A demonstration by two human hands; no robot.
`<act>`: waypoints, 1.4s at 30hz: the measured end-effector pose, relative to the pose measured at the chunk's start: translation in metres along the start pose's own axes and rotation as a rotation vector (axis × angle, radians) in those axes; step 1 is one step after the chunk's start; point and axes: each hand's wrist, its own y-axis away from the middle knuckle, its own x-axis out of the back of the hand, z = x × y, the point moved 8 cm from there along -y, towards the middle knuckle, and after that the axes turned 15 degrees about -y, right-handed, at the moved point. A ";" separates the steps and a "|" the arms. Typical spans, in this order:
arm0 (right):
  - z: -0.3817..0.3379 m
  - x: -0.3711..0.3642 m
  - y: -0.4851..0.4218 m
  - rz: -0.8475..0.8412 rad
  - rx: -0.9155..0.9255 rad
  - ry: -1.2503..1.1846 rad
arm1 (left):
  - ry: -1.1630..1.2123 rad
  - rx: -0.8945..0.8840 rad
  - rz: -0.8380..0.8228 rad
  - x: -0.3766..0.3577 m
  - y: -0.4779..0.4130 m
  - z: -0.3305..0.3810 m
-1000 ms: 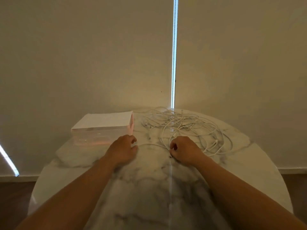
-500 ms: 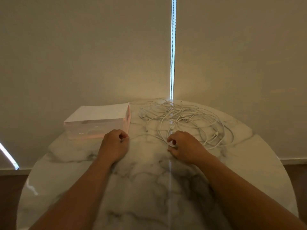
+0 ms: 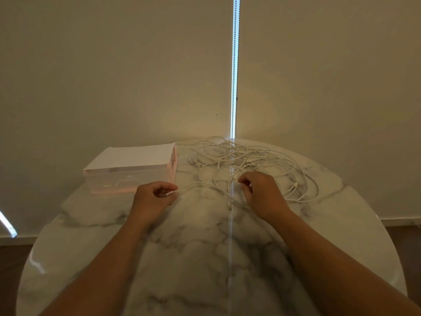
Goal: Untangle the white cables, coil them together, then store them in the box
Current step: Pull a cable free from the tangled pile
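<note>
A tangle of white cables (image 3: 248, 163) lies on the far right part of the round marble table (image 3: 205, 258). One strand runs left from the heap to my left hand (image 3: 152, 199), which pinches its plug end between thumb and fingers, just in front of the box. My right hand (image 3: 262, 192) is curled at the near edge of the tangle and pinches a cable there. The translucent pink box (image 3: 127, 176) with a white lid stands at the far left of the table, shut.
Beige roller blinds hang right behind the table, with a bright slit and a bead chain (image 3: 234, 87) between them. The table's round edge curves close behind the cables and the box. Dark floor shows at both lower sides.
My left hand has taken hold of a cable's plug end and lifted slightly off the table. My right hand has shifted a little into the tangle. The camera has tilted upward.
</note>
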 end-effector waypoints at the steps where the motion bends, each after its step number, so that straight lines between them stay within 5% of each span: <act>1: 0.000 0.002 -0.003 0.017 0.003 0.005 | 0.025 0.008 0.017 0.002 -0.001 0.000; 9: 0.013 0.000 -0.016 -0.020 -0.048 0.361 | 0.785 0.128 0.156 0.017 -0.003 0.003; 14: -0.008 0.000 -0.010 0.041 0.078 0.245 | 0.952 0.145 0.138 0.018 -0.005 0.004; 20: -0.033 -0.046 0.015 -0.335 0.245 0.207 | 1.009 0.182 0.137 0.009 -0.004 0.001; 28: -0.039 -0.033 0.012 -0.250 0.158 -0.040 | 1.031 0.279 0.078 -0.019 0.000 0.000; 35: -0.025 -0.031 0.015 -0.439 0.116 0.319 | 1.102 0.339 0.164 -0.003 -0.008 -0.014; 42: -0.013 -0.022 0.015 -0.487 0.042 0.318 | 1.134 0.356 0.249 0.021 -0.014 -0.031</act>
